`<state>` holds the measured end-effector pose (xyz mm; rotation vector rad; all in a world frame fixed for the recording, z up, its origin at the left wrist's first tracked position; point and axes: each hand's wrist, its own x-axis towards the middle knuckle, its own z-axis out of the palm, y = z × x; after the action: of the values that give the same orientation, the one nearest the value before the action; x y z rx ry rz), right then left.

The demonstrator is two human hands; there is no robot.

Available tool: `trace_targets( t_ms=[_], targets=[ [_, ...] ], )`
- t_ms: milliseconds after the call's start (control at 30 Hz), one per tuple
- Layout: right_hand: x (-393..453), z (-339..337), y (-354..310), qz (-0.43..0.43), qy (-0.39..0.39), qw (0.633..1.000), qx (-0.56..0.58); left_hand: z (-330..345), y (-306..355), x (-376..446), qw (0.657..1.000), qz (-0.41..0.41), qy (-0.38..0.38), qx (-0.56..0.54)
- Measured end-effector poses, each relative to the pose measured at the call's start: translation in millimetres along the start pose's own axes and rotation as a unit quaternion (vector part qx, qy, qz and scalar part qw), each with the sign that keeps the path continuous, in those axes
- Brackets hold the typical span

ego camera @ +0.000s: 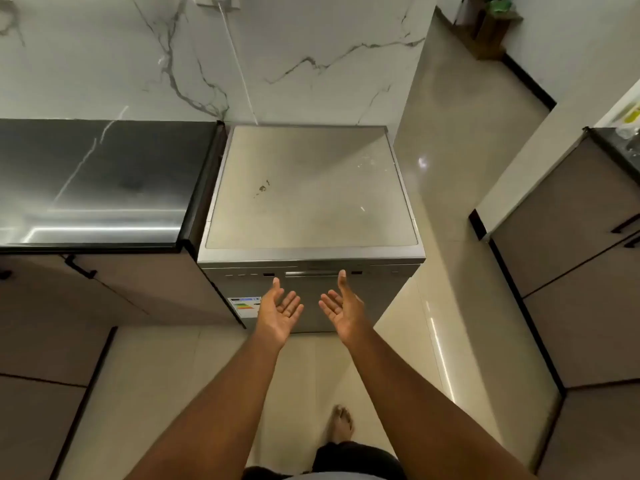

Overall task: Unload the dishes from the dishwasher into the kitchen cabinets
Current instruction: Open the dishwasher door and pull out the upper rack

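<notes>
Both palms-up hands (pixel 313 311) face closed dishwasher (pixel 308 202).

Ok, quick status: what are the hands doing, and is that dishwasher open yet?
Left hand and right hand open, palms up, holding nothing. Dishwasher door shut, no dishes in view. Nothing between hands and door.

A single head-worn wide-angle view looks steeply down and forward from standing height. The dishwasher (pixel 311 209) lies close at 12 o'clock, a dark worktop (pixel 97 181) at 10 o'clock, floor (pixel 460 188) at 2 o'clock.
</notes>
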<state>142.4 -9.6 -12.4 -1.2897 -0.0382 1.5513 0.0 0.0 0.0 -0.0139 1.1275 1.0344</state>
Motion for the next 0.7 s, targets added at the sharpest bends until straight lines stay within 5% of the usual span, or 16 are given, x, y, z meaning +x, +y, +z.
trace_targets(
  t_ms=[700],
  targets=[
    [90.8, 26.4, 11.9, 0.050, 0.024, 0.997, 0.058, 15.2, 5.8, 111.8, 0.999, -0.030, -0.015, -0.014]
  ],
)
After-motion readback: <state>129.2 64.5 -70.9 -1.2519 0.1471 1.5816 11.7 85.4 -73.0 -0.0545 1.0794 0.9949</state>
